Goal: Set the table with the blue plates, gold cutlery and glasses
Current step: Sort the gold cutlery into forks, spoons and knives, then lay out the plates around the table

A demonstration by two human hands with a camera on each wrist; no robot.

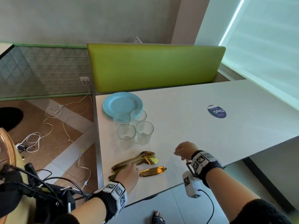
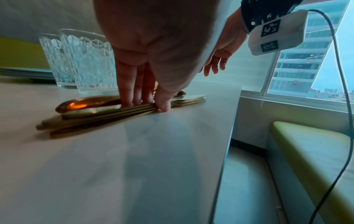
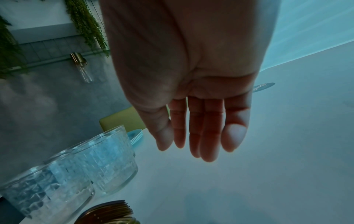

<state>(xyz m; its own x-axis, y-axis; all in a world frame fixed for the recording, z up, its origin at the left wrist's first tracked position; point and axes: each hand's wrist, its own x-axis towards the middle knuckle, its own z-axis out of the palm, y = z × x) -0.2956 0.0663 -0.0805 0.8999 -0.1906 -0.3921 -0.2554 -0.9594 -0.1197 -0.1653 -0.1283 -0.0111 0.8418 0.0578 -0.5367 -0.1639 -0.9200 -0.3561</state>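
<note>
- The left hand (image 1: 129, 172) is down on the gold cutlery (image 1: 139, 160), near the desk's (image 1: 202, 126) near left corner; in the left wrist view its fingers (image 2: 124, 84) and thumb pinch the bundle of handles from both sides.
- The cutlery lies flat on the desk: forks and spoons stacked together with their heads pointing toward the desk's middle, and a pile of knives (image 1: 153, 171) just beside them, closer to the near edge.
- The right hand (image 1: 184, 150) hangs above the desk, to the right of the cutlery and apart from it, holding nothing; the right wrist view shows its fingers (image 3: 210, 133) straight and relaxed.
- Four clear patterned glasses (image 1: 133, 126) stand upright in a tight cluster along the left edge, just beyond the cutlery.
- The stack of blue plates (image 1: 122, 103) sits behind the glasses at the far left corner of the desk.
- A round blue sticker (image 1: 216, 111) is stuck to the desk top toward its right side.
- A green bench back (image 1: 153, 67) rises behind the far edge, and white cables (image 1: 53, 120) trail over the floor to the left.
</note>
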